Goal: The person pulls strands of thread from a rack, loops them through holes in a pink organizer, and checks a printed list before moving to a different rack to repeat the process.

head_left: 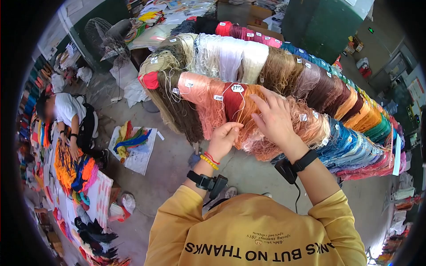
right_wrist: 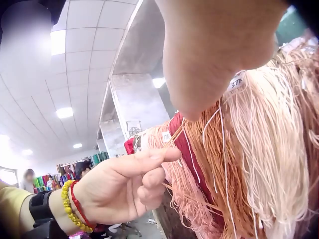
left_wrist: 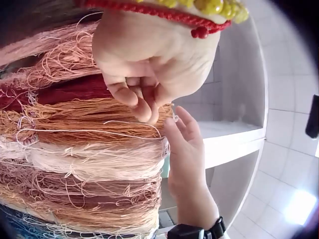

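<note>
Many skeins of coloured thread hang over a long rack [head_left: 310, 84]. My left hand [head_left: 231, 129] has its fingers curled and pinches a few strands of the orange skein [head_left: 257, 133], just below the dark red skein [head_left: 231, 104]. The left wrist view shows the same pinch of the left hand [left_wrist: 149, 107] against orange thread [left_wrist: 75, 119]. My right hand [head_left: 266, 111] lies spread on top of the orange skein, fingers fairly straight, thumb toward the left hand. White paper tags [head_left: 237, 88] hang on the skeins. In the right wrist view the left hand [right_wrist: 167, 154] holds strands by the red skein [right_wrist: 187, 149].
A person [head_left: 66, 111] sits on the floor at the left among piles of coloured thread [head_left: 73, 170]. More thread lies on a white sheet [head_left: 131, 139]. A standing fan [head_left: 104, 37] and a green cabinet [head_left: 319, 24] are behind the rack.
</note>
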Motion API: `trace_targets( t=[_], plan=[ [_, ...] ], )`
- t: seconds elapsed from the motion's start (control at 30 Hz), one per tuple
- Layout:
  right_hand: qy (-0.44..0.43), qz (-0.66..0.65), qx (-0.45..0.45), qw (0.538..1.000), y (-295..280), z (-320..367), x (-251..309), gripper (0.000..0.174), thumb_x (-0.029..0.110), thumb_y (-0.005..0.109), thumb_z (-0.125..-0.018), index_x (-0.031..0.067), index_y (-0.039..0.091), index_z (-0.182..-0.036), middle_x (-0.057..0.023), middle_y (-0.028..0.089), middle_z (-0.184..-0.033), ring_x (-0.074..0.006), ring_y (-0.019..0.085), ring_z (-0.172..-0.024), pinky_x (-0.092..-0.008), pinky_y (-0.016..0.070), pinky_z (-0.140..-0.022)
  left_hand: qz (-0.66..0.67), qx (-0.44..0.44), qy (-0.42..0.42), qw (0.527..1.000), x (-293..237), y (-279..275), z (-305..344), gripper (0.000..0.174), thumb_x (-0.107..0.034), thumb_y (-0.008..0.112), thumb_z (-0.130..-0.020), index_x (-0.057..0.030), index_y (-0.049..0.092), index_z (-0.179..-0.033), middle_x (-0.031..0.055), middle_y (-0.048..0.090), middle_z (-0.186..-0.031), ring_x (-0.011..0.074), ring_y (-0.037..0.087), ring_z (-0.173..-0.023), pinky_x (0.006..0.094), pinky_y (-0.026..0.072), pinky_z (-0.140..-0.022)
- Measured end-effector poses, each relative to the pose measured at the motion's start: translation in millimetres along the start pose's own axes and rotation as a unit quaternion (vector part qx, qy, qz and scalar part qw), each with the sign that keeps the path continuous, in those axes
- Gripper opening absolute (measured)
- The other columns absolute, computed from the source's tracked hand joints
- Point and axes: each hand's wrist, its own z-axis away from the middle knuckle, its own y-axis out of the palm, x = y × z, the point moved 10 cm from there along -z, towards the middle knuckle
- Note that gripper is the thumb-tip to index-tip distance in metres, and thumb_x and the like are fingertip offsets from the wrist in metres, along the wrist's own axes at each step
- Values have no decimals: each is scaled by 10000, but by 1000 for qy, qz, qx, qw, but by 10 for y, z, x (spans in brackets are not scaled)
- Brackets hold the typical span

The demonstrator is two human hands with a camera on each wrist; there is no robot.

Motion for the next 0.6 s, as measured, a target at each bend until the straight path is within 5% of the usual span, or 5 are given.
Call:
trace_targets(
  t=[0.2,0.33,0.43,0.57,0.6],
  plan=[
    [21,29,11,999,115,79,-35,427,143,624,-720,153,511,-1131,-106,417,-1246,-284,383,-1154,-429,311,-916,123,22,-25,992,-30,52,109,165,-100,444,-910,-15,507,-1037,93,629,-802,132,604,-690,228,463,-593],
    [44,-55,8,997,58,185,-69,304,153,621,-725,123,569,-1023,-82,555,-1056,-270,528,-967,-362,405,-819,96,19,-40,994,-14,44,105,125,-99,438,-910,-14,497,-981,109,631,-832,154,621,-716,231,467,-604],
    [250,-276,185,909,552,409,-194,162,138,605,-771,52,591,-907,-56,606,-820,-202,579,-726,-306,457,-670,82,22,-53,995,2,68,105,114,-97,435,-910,-12,493,-961,111,633,-844,162,628,-731,233,469,-610],
    [324,-532,153,767,1034,553,-222,128,120,577,-831,-6,582,-812,-14,572,-710,-68,502,-660,-233,430,-589,69,44,-63,995,28,146,98,113,-95,426,-915,-11,485,-961,116,633,-873,174,634,-757,232,468,-610],
    [327,-523,159,771,1038,558,-223,122,114,576,-832,-7,581,-814,-11,570,-712,-67,498,-660,-232,428,-587,68,50,-65,994,40,155,105,113,-94,422,-917,-11,484,-962,117,632,-881,176,635,-761,232,468,-610]
  ],
)
